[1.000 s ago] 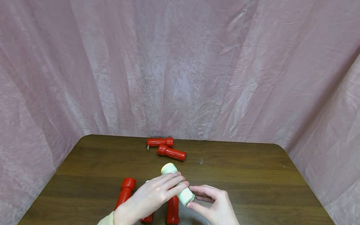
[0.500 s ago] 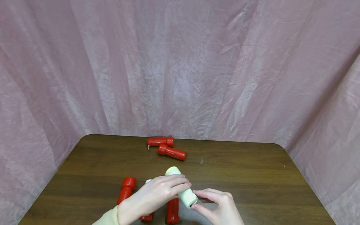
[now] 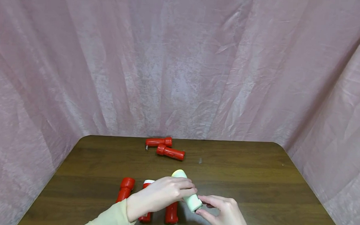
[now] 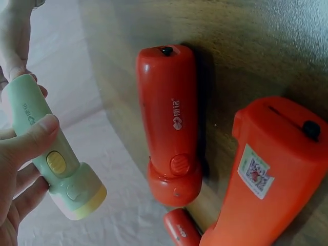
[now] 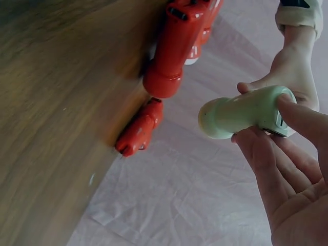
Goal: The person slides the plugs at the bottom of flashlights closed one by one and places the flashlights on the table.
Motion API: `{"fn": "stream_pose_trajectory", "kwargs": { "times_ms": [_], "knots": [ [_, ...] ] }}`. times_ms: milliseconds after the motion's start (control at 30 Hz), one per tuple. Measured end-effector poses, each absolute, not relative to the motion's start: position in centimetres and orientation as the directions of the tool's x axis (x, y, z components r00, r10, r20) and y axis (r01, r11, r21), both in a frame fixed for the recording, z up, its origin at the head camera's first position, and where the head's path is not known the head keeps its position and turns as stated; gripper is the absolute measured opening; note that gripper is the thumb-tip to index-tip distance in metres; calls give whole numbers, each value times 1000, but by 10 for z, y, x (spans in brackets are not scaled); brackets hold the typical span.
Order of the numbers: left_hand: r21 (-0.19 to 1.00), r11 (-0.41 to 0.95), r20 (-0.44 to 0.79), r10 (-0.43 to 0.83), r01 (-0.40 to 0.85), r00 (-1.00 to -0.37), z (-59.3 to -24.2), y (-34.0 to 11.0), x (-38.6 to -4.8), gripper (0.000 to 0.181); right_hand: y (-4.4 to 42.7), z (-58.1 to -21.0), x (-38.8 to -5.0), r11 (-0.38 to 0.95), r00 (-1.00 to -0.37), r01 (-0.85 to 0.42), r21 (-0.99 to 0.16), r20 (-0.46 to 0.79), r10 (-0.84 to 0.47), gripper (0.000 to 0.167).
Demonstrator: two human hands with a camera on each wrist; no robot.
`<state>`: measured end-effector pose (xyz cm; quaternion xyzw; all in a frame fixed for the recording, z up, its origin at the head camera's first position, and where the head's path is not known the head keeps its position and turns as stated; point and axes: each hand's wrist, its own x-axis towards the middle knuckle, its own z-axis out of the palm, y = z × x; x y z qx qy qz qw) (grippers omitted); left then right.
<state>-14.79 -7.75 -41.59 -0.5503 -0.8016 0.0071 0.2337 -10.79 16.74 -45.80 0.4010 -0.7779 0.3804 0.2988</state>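
A pale green flashlight (image 3: 192,203) with a yellow switch (image 4: 56,162) and a yellow rim is held tilted above the table. My left hand (image 3: 169,193) grips its body, the thumb lying along the barrel in the left wrist view. At the tail end, my right hand (image 3: 224,211) pinches the flashlight (image 5: 241,113) between thumb and fingers; a dark slot shows there in the right wrist view. Beneath the hands lie a red flashlight (image 3: 172,213) and another red flashlight (image 3: 146,218) with a white rim, partly hidden by my left wrist.
Left of my forearm lies a further red flashlight (image 3: 125,186), partly covered by the sleeve. Near the back edge are two smaller red flashlights (image 3: 171,152), one with metal prongs (image 3: 147,147) sticking out. A pink curtain (image 3: 181,76) surrounds the wooden table (image 3: 240,171).
Both hands have shifted right and slightly toward the person, carrying the green flashlight along. The white-rimmed red flashlight's head has come into view behind my left hand.
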Motion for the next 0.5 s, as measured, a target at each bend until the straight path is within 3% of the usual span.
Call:
{"fn": "stream_pose_trajectory", "kwargs": {
  "times_ms": [333, 500],
  "knots": [
    [-257, 370, 216, 923, 893, -320, -419, -63, -156, 31, 176, -463, -107, 416, -516, -843, -342, 733, -443, 25],
    [-243, 359, 128, 933, 901, -337, -420, -55, -158, 36, 181, -468, -108, 423, -569, -817, -391, 666, -484, 25]
  ]
}}
